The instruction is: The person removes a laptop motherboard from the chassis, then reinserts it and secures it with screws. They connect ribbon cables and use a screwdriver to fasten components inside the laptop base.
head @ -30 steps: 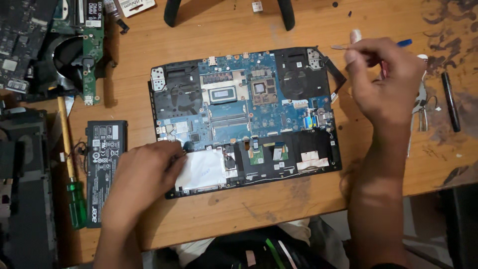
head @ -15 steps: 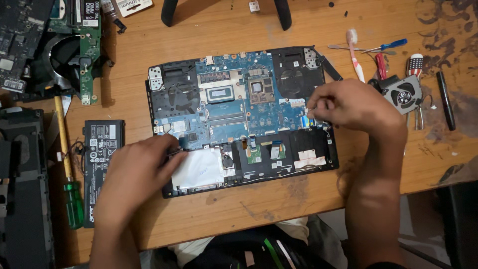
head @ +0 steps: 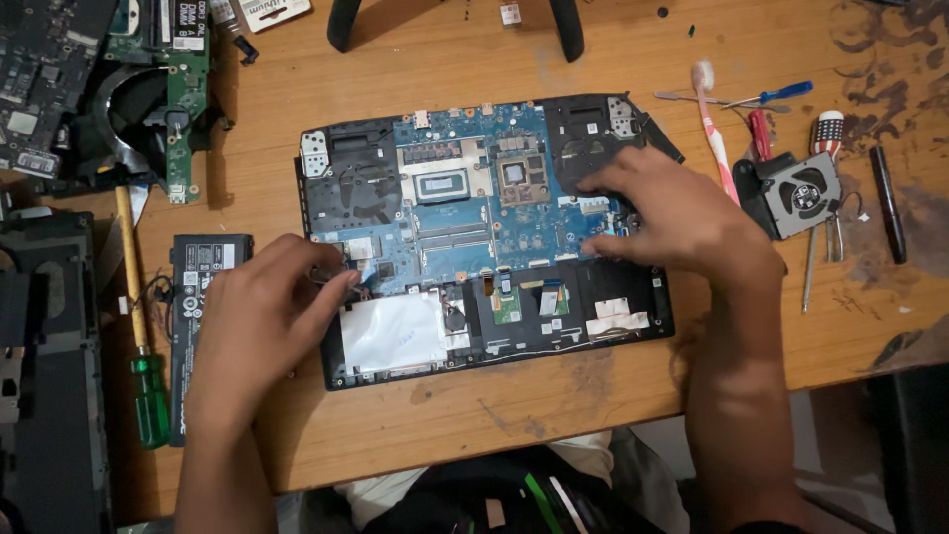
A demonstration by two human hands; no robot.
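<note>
Both hands lowered, palms down, fingers bent

The left hand is seen at centre-left of the frame, forearm rising from the bottom edge, fingertips curled rightward. The right hand is placed right of centre, fingers spread leftward, forearm extended from the lower right.

An opened laptop lies on the wooden desk, its blue board bare. The left hand touches its left edge; the right hand rests fingers on its right side. A battery, screwdriver, toothbrush and fan lie around.
</note>
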